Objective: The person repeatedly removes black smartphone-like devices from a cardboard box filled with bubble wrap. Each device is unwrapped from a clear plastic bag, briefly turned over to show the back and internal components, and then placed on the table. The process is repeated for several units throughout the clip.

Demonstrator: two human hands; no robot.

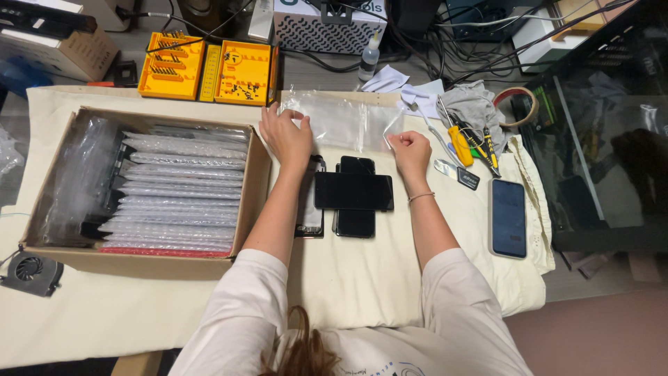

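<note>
A clear plastic bag [344, 120] lies flat on the cream cloth [355, 278] at the far side of the table. My left hand [287, 134] rests on the bag's left edge, fingers pressing it down. My right hand [409, 150] pinches the bag's lower right corner. Just nearer than the bag, three dark phones [353, 192] lie stacked, one crosswise over the others. Both forearms reach over them.
A cardboard box [146, 261] of several bubble-wrapped items stands at the left. Yellow screwdriver trays [209, 71] sit behind it. Screwdrivers [460, 146], a grey rag [476, 104], a tape roll [518, 106] and another phone [508, 217] lie at the right. A small fan [29, 270] is at the near left.
</note>
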